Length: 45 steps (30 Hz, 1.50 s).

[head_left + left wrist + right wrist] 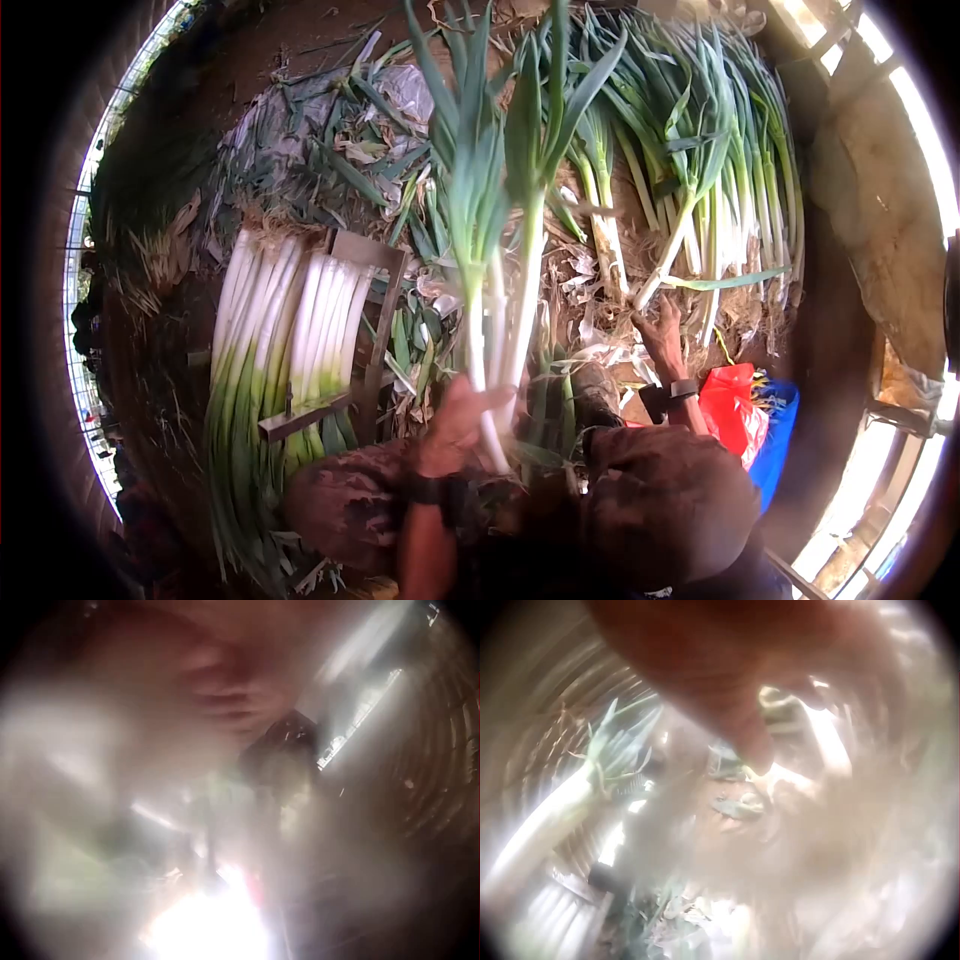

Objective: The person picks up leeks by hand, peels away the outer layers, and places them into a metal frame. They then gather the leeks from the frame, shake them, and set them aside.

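In the head view, my left hand (455, 425) grips several leeks (497, 330) by their white lower stalks, their green leaves pointing away from me. My right hand (664, 345) reaches to the right, its fingers at the root end of a slanted leek (668, 252) lying against the pile. The left wrist view is badly blurred, with part of the left hand (225, 690) at the top. In the right wrist view, the thumb and fingers of the right hand (735, 682) are bent near a pale stalk (826, 739); the exact contact is blurred.
A row of leeks (320, 310) lies in a wooden frame (385, 330) at left, roots away from me. A large leek pile (745, 190) lies at upper right. Leaf scraps (350, 150) cover the ground. Red plastic (732, 410) and a blue bag (780, 440) lie at right.
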Available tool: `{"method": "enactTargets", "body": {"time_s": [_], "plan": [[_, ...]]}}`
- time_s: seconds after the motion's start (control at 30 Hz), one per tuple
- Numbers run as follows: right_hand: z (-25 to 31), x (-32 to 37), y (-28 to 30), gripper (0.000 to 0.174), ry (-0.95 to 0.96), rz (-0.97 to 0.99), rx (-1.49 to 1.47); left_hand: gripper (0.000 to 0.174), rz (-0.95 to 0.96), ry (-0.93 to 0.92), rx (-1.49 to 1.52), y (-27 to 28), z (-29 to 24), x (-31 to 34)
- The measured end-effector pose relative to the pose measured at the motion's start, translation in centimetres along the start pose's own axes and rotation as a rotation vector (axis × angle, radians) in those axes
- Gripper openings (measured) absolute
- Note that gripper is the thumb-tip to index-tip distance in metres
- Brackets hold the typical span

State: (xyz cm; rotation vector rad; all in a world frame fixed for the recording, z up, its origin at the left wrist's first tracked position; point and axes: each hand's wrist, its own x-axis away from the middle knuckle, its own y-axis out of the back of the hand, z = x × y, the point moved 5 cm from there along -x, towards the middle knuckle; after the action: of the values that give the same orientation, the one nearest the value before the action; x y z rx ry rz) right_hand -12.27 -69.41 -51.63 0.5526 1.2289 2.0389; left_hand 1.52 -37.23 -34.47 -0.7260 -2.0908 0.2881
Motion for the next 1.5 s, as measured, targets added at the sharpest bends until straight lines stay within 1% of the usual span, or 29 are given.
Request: {"method": "enactTargets", "body": {"time_s": [0.03,0.1,0.17,0.27,0.37,0.4,0.43,0.47,0.5,0.57,0.7,0.73,0.77,0.8,0.83,0.87,0.9,0.93,0.97,1.03,1.07,1.13,1.17,1.27,1.3,1.33,1.37,1.43,1.5], "plan": [[0.7,-0.4,0.9,0.079,0.012,-0.006,0.001,0.043,-0.028,0.061,-0.034,0.8,2.3,0.2],[3.4,-1.1,1.1,0.08,-0.279,0.449,-0.812,0.041,-0.026,0.161,0.039,1.2,5.2,1.1],[7.4,-1.6,2.3,0.089,-0.219,0.619,-1.194,0.036,-0.046,0.122,0.033,1.9,5.9,1.8],[14.3,-2.0,5.1,0.089,-0.137,0.662,-1.109,0.031,-0.116,0.002,-0.241,1.7,5.3,4.2],[19.2,-1.7,4.4,0.084,-0.011,0.982,-0.917,0.031,-0.059,0.006,-0.435,-0.8,2.5,9.1],[19.5,-1.8,2.9,0.079,-0.037,1.002,-0.82,0.031,-0.043,-0.126,-0.544,-1.3,1.9,10.2],[19.1,-1.7,1.4,0.074,-0.069,1.016,-0.722,0.031,-0.036,-0.135,-0.546,-1.5,1.9,11.6],[20.2,-0.7,2.5,0.059,-0.025,1.071,-0.972,0.032,-0.024,-0.14,-0.401,-1.6,1.9,13.0],[21.0,-0.6,3.3,0.047,0.023,1.21,-0.896,0.032,-0.009,-0.142,-0.256,-1.6,1.9,14.3],[22.0,-0.4,4.8,0.044,0.162,1.18,-0.645,0.032,-0.041,-0.076,-0.291,-0.7,1.7,16.4],[21.0,-3.2,8.1,0.051,0.256,1.162,-0.776,0.039,-0.083,-0.094,-0.212,-0.6,0.8,19.9],[22.2,-3.0,12.1,0.054,0.701,1.017,-1.548,0.039,-0.073,-0.074,-0.165,-0.2,1.2,20.1],[21.7,-4.3,13.8,0.053,0.531,0.943,-1.605,0.04,-0.075,-0.057,-0.116,0.2,1.6,20.4],[22.3,-6.6,16.5,0.048,0.63,1.136,-1.275,0.038,-0.056,-0.061,-0.101,0.6,1.8,20.4],[21.3,-10.0,17.9,0.043,0.248,0.824,-0.957,0.038,-0.073,-0.065,-0.097,1.4,2.3,19.9],[21.8,-11.9,20.8,0.036,0.506,0.772,-1.286,0.037,-0.043,-0.037,-0.113,2.4,3.3,19.1],[21.2,-15.2,23.5,0.036,0.479,0.68,-1.244,0.035,-0.022,-0.004,-0.124,3.4,4.2,18.8],[21.9,-17.0,27.5,0.041,0.421,0.641,-0.985,0.034,-0.025,-0.009,-0.146,3.7,4.7,18.7],[24.4,-13.3,32.3,0.041,0.399,0.464,-0.944,0.033,-0.021,-0.019,-0.172,3.5,4.7,18.5],[26.3,-13.4,34.7,0.04,0.155,0.355,-0.136,0.033,0.111,-0.051,-0.091,2.4,4.1,18.5],[26.4,-13.4,34.6,0.04,0.163,0.355,-0.139,0.034,0.152,-0.056,-0.073,1.9,3.8,18.6],[30.0,-9.9,35.2,0.068,0.645,0.066,0.68,0.035,0.199,-0.074,-0.06,0.5,2.8,19.0],[31.6,-6.1,34.6,0.07,0.557,0.307,0.284,0.035,0.144,-0.115,-0.104,-0.2,2.0,19.9],[36.0,3.9,28.6,0.09,0.972,0.658,0.071,0.038,0.099,-0.197,-0.131,-2.2,-0.5,22.9],[36.9,7.3,25.5,0.095,1.264,0.745,-0.119,0.04,0.118,-0.235,-0.104,-3.1,-1.4,24.1],[37.9,11.5,25.2,0.093,1.47,0.518,0.016,0.04,0.055,-0.243,0.045,-4.7,-1.9,25.2],[38.6,15.7,25.0,0.091,1.655,0.275,0.154,0.045,0.222,-0.142,-0.088,-3.8,-3.0,25.2],[39.9,19.1,22.9,0.08,1.626,0.367,-0.15,0.051,0.186,-0.235,-0.142,-4.5,-5.1,26.7],[42.0,17.9,22.8,0.047,1.615,0.32,-0.389,0.065,0.105,-0.386,-0.245,-4.8,-7.0,28.6]]}}
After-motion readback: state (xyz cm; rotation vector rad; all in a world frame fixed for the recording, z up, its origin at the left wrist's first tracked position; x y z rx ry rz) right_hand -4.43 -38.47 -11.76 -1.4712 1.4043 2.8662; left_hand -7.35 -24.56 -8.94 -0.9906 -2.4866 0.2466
